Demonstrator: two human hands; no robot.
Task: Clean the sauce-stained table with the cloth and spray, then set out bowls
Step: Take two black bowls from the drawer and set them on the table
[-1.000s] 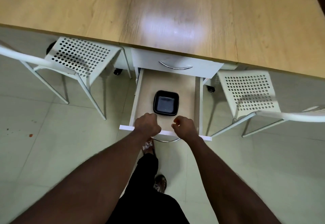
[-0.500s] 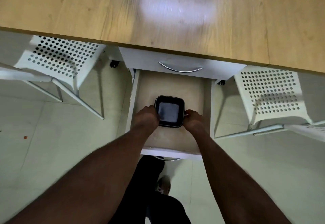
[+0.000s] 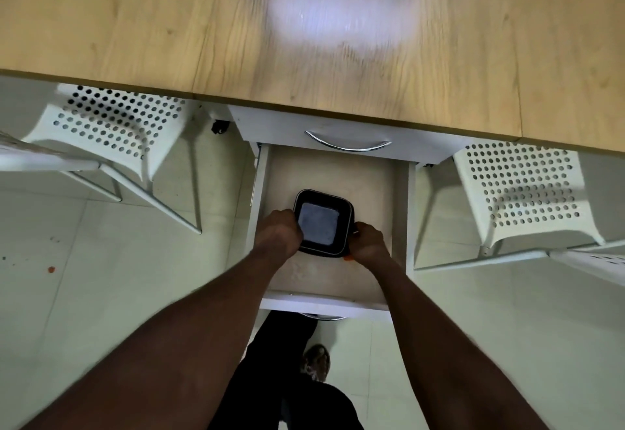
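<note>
A square black bowl (image 3: 319, 223) with rounded corners sits inside the pulled-out lower drawer (image 3: 400, 213) under the wooden table (image 3: 169, 24). My left hand (image 3: 279, 235) grips the bowl's left rim. My right hand (image 3: 368, 243) grips its near right corner. The bowl looks slightly tilted between both hands; whether it still touches the drawer floor I cannot tell. A small orange bit (image 3: 347, 258) shows at my right hand.
A closed upper drawer with a curved metal handle (image 3: 348, 144) is just above the open one. White perforated chairs stand at left (image 3: 111, 125) and right (image 3: 521, 189). Pale tiled floor (image 3: 101, 277) has small orange specks (image 3: 51, 269) at left. My foot (image 3: 316, 362) is below the drawer.
My hands left the drawer's front edge, reached inside and took hold of the black bowl on both sides. The view moved closer to the drawer.
</note>
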